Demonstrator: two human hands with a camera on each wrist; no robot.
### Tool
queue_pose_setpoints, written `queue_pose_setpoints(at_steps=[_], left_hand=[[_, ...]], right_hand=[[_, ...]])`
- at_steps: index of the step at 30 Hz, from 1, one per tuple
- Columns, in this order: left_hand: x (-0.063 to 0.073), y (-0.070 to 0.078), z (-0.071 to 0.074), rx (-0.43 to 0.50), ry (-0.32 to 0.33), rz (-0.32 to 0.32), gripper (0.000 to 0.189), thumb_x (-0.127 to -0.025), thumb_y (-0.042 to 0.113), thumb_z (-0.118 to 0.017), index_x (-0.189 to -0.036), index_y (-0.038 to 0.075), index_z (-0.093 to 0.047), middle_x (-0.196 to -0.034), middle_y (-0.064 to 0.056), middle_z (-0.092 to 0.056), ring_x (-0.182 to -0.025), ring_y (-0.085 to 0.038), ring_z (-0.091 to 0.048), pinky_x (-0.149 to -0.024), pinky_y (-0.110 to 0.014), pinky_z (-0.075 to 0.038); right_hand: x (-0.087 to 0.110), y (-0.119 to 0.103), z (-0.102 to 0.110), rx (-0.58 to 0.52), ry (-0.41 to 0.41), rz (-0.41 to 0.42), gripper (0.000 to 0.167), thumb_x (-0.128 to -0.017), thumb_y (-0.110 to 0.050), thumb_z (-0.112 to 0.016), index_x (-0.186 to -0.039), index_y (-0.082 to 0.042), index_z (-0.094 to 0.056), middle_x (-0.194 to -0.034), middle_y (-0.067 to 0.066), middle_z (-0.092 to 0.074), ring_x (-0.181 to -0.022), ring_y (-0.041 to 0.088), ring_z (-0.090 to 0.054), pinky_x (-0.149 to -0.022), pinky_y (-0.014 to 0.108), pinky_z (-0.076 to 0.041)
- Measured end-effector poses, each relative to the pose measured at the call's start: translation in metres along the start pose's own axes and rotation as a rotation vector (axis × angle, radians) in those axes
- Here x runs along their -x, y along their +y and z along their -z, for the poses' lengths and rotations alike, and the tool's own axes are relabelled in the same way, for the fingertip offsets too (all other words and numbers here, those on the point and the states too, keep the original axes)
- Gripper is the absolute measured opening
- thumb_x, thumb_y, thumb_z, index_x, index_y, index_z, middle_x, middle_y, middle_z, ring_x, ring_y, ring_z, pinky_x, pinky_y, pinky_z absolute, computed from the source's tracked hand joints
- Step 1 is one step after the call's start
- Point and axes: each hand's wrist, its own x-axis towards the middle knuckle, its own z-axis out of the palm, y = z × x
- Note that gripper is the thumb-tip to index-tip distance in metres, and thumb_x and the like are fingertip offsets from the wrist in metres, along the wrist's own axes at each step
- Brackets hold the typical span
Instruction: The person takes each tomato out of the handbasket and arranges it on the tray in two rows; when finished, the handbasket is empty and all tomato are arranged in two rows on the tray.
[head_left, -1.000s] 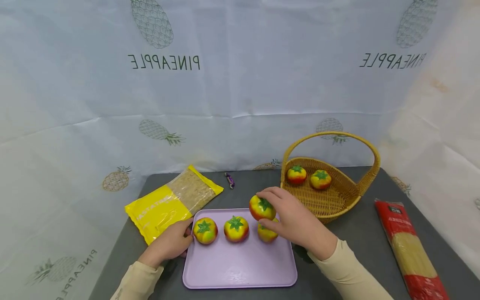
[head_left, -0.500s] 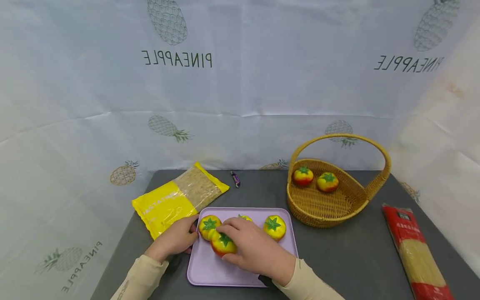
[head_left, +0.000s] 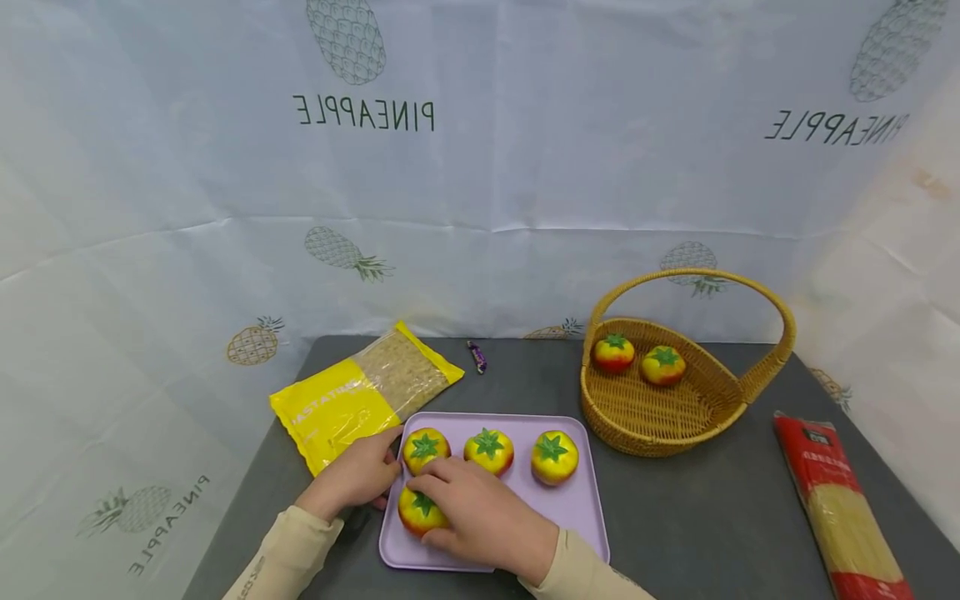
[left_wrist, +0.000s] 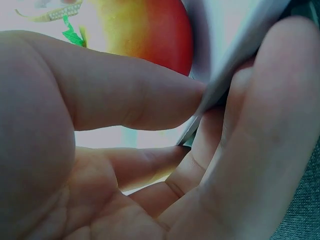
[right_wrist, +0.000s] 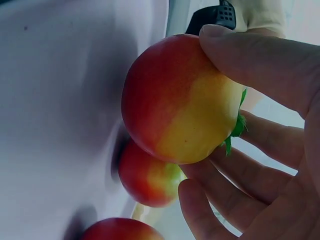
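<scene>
Right hand (head_left: 482, 515) gripped a fruit (head_left: 417, 515) at the near left of the tray (head_left: 577, 510); contact unclear. Three others (head_left: 488, 452) lay in a row along the far side. Left hand (head_left: 358, 475) pinched the tray's left rim. Two more (head_left: 663, 367) sat in the basket (head_left: 645, 410).

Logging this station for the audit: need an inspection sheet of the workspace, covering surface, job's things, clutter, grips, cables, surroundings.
Surface: dark grey table.
Job's things: lilac tray with three red-yellow fruits in its far row; a fourth fruit at the near left, contact with the tray unclear; wicker basket holding two more fruits.
Clutter: yellow bag at left, purple wrapped piece at the back, red-ended packet at right.
Grips: left grip pinches the tray's left rim; right grip holds the fourth fruit.
Cables: nothing seen.
Surroundings: pale pineapple-print backdrop, lettering mirrored.
</scene>
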Motion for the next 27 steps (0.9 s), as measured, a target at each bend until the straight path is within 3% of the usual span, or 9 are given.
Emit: queue_pose_setpoints(at_steps=[15, 27], left_hand=[[0.002, 0.001, -0.001, -0.028, 0.018, 0.007, 0.067, -0.100, 0.013, -0.071, -0.161, 0.005, -0.047, -0.084, -0.008, -0.060, -0.057, -0.023, -0.063, -0.054, -0.031, -0.058], [0.001, 0.003, -0.003, -0.022, 0.017, -0.002, 0.066, -0.100, 0.012, -0.069, -0.161, 0.004, -0.047, -0.085, -0.008, -0.060, -0.058, -0.022, -0.063, -0.054, -0.031, -0.058]], right_hand=[[-0.001, -0.002, -0.012, 0.049, 0.020, 0.037, 0.054, -0.092, -0.038, -0.087, -0.139, -0.021, -0.068, -0.135, -0.005, -0.066, -0.117, 0.010, -0.064, -0.108, 0.026, -0.054], [-0.002, -0.003, -0.014, 0.034, -0.002, 0.016, 0.057, -0.091, -0.037, -0.088, -0.141, -0.021, -0.067, -0.137, -0.005, -0.066, -0.119, 0.009, -0.062, -0.109, 0.027, -0.053]])
